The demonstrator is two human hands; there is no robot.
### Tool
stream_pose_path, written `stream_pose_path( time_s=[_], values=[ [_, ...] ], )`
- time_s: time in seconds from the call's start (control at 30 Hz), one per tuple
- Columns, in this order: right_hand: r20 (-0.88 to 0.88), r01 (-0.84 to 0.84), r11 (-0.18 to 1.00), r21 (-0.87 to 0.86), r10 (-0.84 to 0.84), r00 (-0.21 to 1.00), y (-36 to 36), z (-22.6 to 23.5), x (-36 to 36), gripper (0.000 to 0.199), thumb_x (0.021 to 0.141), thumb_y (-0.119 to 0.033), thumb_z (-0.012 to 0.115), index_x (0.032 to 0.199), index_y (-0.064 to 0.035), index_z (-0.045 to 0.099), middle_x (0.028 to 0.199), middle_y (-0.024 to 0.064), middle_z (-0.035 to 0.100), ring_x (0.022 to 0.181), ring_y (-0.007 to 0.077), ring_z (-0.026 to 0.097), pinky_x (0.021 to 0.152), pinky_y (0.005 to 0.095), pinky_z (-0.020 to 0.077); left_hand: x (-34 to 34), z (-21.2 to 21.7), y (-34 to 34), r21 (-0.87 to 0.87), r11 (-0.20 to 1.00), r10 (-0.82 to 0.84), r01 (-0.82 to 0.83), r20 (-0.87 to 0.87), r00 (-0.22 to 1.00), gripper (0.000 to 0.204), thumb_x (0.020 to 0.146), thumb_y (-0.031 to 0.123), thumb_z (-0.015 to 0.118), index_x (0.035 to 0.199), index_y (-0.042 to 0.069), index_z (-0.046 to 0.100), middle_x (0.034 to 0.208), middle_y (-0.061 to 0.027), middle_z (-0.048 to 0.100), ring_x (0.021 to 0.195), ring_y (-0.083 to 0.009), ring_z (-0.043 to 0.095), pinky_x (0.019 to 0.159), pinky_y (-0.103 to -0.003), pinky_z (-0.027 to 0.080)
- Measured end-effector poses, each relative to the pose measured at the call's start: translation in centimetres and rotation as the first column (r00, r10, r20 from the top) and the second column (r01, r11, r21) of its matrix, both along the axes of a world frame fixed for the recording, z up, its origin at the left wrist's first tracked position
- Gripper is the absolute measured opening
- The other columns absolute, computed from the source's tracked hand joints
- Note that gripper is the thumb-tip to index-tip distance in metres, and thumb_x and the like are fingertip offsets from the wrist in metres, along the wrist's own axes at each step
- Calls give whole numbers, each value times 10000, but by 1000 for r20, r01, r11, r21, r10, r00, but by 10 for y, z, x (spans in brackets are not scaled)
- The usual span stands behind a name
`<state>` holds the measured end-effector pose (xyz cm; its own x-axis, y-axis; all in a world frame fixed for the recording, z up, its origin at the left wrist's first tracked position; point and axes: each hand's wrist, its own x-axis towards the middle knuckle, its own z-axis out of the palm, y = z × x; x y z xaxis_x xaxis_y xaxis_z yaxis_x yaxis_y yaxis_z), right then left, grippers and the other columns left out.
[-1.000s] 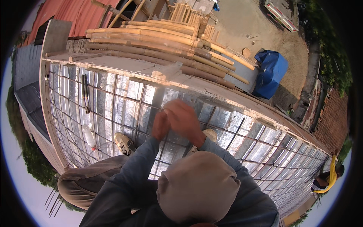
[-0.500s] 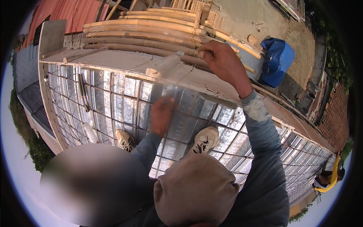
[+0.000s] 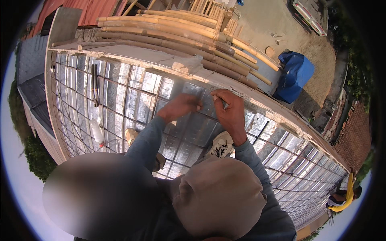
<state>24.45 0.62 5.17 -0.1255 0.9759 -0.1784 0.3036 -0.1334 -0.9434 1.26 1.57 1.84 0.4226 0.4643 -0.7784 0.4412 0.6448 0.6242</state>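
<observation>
Above the steel rebar grid (image 3: 189, 114), my left hand (image 3: 181, 107) reaches in with its fingers curled together, the tips pointing right. My right hand (image 3: 231, 110) faces it a short distance away, thumb and forefinger pinched near the wooden edge board (image 3: 197, 74). What either pinch holds, if anything, is too small to make out. Shiny ribbed metal decking (image 3: 136, 102) lies under the bars. My shoe (image 3: 220, 146) stands on it just below the right hand.
A long-handled dark tool (image 3: 95, 85) and a clear bottle (image 3: 96, 131) lie on the grid at left. Bamboo poles (image 3: 161, 30) run beyond the board. A blue tarp bundle (image 3: 295, 76) sits lower at right. A person in yellow sleeves (image 3: 341, 203) crouches far right.
My right hand has come back from over the bamboo to the near side of the board. The left hand has moved slightly up and right, and the two hands are now closer together.
</observation>
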Motion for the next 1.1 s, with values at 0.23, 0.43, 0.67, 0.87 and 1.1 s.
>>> stream_pose_path(
  time_s=[0.23, 0.43, 0.67, 0.87, 1.1],
  values=[
    [744, -466, 831, 303, 99, 660, -20, -27, -8, 185, 938, -152, 658, 1051, -54, 766, 1072, 174, 765, 936, 385, 748, 845, 460, 606, -9, -11, 27, 53, 942, -330, 331, -38, 943, 275, 955, 257, 798, 1141, 58, 757, 903, 28, 702, 764, -84, 567, 675, -276, 447],
    [573, -495, 844, -206, 514, 638, -30, 17, -19, 111, 936, -138, 645, 869, -50, 660, 835, 197, 711, 820, 430, 711, 732, 546, 557, -5, -11, 39, -60, 956, -286, 286, 3, 958, 255, 925, 240, 829, 1103, 66, 773, 856, 2, 704, 723, -127, 576, 646, -324, 476],
    [478, -394, 879, -267, 476, 738, -6, 43, -40, 190, 989, -170, 616, 998, -40, 755, 799, 228, 716, 736, 355, 714, 715, 451, 567, -7, -69, 34, 155, 841, -519, 518, -38, 854, 319, 827, 348, 836, 1113, 206, 843, 1030, -81, 809, 930, -265, 752, 848, -410, 583],
    [108, -154, 767, -623, 280, 954, 11, 101, -90, 366, 1084, -261, 626, 1301, 24, 699, 883, 135, 767, 807, 190, 713, 802, 348, 577, 10, -59, 43, 149, 857, -484, 493, -95, 870, 359, 795, 265, 821, 1122, 119, 841, 1202, -166, 788, 1118, -328, 755, 954, -434, 589],
    [208, -94, 883, -461, 210, 955, 44, 167, -110, 336, 1043, -88, 576, 1329, 49, 688, 1053, 118, 767, 873, 173, 712, 844, 320, 580, -5, -53, 50, 64, 905, -413, 421, -106, 905, 404, 894, 404, 835, 1131, 76, 833, 1060, -122, 821, 973, -291, 782, 874, -437, 589]
  ],
)
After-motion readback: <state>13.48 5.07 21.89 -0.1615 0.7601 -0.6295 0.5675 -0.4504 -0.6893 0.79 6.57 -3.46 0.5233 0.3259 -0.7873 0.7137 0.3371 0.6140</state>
